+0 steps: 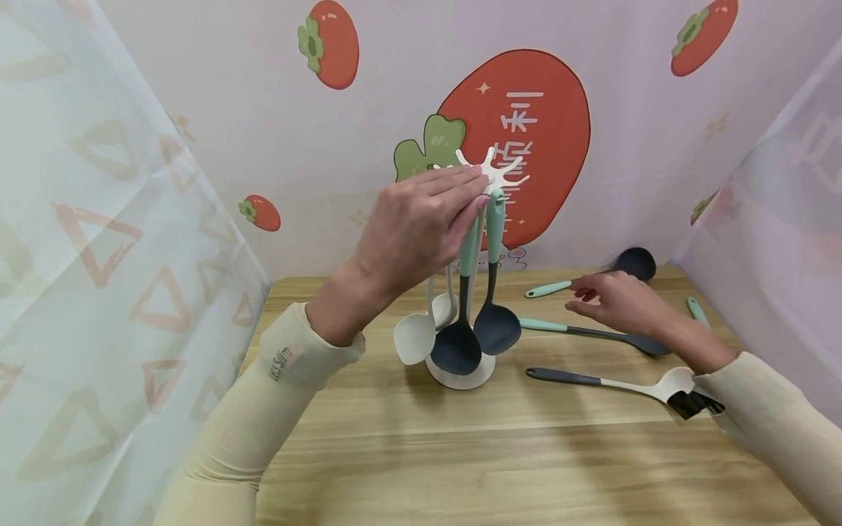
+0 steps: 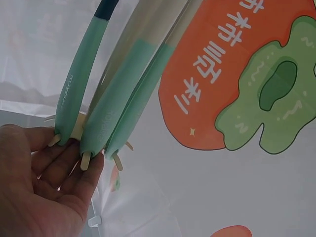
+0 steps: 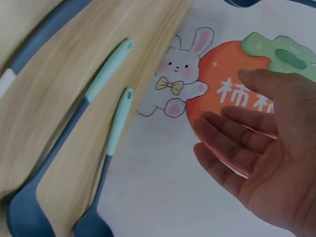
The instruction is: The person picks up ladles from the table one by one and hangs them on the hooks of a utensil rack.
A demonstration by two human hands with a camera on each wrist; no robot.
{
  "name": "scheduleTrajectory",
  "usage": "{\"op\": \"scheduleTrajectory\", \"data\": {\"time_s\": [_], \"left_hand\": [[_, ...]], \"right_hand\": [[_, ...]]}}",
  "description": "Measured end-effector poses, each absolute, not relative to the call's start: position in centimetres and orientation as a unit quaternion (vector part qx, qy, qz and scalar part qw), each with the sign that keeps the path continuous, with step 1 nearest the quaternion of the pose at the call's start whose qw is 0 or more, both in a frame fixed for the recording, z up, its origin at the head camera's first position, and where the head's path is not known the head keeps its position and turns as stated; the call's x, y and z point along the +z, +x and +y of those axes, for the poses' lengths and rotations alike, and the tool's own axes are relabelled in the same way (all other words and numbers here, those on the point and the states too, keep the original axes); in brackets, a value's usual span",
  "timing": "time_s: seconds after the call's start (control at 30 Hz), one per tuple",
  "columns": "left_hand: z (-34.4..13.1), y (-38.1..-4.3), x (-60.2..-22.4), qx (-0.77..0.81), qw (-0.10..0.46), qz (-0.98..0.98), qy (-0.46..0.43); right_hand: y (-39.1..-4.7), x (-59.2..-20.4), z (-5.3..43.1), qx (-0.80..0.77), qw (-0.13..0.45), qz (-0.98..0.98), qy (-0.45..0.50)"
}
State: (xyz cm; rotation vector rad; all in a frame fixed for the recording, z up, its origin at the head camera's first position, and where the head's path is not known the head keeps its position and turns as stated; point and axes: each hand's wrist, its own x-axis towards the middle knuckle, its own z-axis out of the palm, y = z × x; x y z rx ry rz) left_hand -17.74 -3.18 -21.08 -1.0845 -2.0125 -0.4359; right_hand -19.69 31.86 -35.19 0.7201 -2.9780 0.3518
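Note:
A white utensil rack [image 1: 460, 378] stands upright on the table, with hooks spreading at its top. My left hand [image 1: 421, 219] holds the rack's top among the hooks; in the left wrist view its fingers and thumb lie around the hub, near mint handles [image 2: 116, 98]. Two dark ladles [image 1: 457, 349] and two pale utensils [image 1: 414, 338] hang from it. Over the table at the right, my right hand [image 1: 621, 299] hovers with loosely bent fingers and nothing in them. Nearest it lie a dark ladle [image 1: 634, 264] and a dark utensil with a mint handle [image 1: 595, 332].
Nearer the front right lies a pale utensil with a grey handle [image 1: 569, 377], beside a black piece [image 1: 687, 403] partly under the right sleeve. Another mint handle [image 1: 697, 312] shows beyond the right wrist. Printed cloth walls [image 1: 263, 109] border the wooden table [image 1: 421, 460].

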Motion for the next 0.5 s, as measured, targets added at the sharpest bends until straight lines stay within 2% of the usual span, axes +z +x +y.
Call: {"op": "scheduleTrajectory", "data": {"time_s": [0.27, 0.5], "left_hand": [[-3.6, -18.1, -20.9, -0.180, 0.386, -0.787, -0.447], [-3.9, -18.6, -20.7, -0.193, 0.373, -0.781, -0.462]], "right_hand": [[-19.1, -37.8, 32.8, 0.105, -0.039, -0.959, 0.259], [-18.5, -40.3, 33.2, 0.103, -0.070, -0.952, 0.278]]}}
